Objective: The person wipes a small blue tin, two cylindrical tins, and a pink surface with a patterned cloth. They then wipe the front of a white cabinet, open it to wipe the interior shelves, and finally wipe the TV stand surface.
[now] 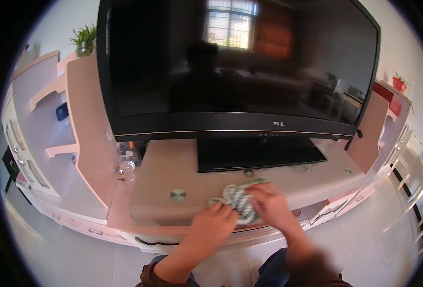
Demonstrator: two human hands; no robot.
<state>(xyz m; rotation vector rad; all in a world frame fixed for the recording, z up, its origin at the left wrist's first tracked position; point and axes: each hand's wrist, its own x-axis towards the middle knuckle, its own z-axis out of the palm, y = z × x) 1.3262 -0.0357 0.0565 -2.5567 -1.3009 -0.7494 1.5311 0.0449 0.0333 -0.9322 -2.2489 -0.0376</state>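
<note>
A green-and-white checked cloth [239,202] is bunched up at the front of the glass-topped TV stand [154,186]. My left hand [215,223] grips its left side, with the fingertips curled over the fabric. On the other side, my right hand [270,202] grips the cloth's upper right part. Both hands are close together near the stand's front edge, and part of the cloth lies hidden beneath the fingers. Behind them is the black base [254,156] of a large television [233,82], whose dark screen reflects a window and a person.
Left of the glass top stands a clear glass vessel [126,172]. Pink-and-white shelving [86,125] flanks the television, with a potted plant [84,41] on the left and a red flowerpot [399,84] on the right. A drawer handle [156,242] juts out below. White chairs [409,161] stand at far right.
</note>
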